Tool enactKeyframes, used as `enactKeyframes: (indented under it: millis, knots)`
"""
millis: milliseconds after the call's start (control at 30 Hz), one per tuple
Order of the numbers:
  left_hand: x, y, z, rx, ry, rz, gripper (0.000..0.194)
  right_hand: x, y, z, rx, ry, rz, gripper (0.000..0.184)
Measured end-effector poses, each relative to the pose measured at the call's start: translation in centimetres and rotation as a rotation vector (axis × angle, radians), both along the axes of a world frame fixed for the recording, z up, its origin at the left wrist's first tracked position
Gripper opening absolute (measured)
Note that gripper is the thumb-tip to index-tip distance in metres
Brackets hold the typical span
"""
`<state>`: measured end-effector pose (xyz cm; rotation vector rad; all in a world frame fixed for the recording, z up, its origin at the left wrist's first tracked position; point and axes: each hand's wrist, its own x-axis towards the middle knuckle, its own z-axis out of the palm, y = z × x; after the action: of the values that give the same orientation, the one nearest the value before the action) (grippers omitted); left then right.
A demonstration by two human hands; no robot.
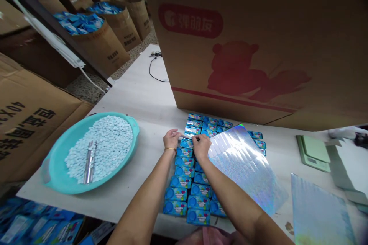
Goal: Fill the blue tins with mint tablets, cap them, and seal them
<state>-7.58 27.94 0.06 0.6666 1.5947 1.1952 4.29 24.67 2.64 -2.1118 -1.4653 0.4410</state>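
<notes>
Rows of small blue candy packs (184,161) with printed labels lie on the white table in front of me. My left hand (171,141) is over the left side of the far rows, thumb and fingertips pinched together. Close to its right, my right hand (201,145) is also pinched, palm down over the packs. A thin, shiny strip (186,136), looking like a clear sticker, spans the gap between the fingertips of both hands. Under my right forearm lies a holographic sticker sheet (241,160), covering some of the packs.
At left stands a turquoise basin (53,170) of pale blue candies (112,138) with a metallic tube (89,164) on top. A large carton (244,15) rises behind the packs. A green scale (313,153) and another shiny sheet (320,206) are at right. Filled cartons (100,51) stand beyond.
</notes>
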Motion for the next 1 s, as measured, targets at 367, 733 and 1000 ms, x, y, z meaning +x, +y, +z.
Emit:
enactKeyframes:
  millis: [367,733,1000]
  knots:
    - [-0.2,1.0,-2.2,-0.057,0.282,-0.176,0.026,1.0,0.1,1.1,-0.094,-0.321,0.314,0.020]
    - [7.6,-1.4,3.3,0.422,0.757,-0.623,0.023,13.3,0.2,1.6,0.092,-0.289,0.300,0.031]
    - [17.0,-0.6,2.8,0.249,0.999,-0.672,0.016,19.2,2.4,1.6,0.009,-0.540,0.604,0.030]
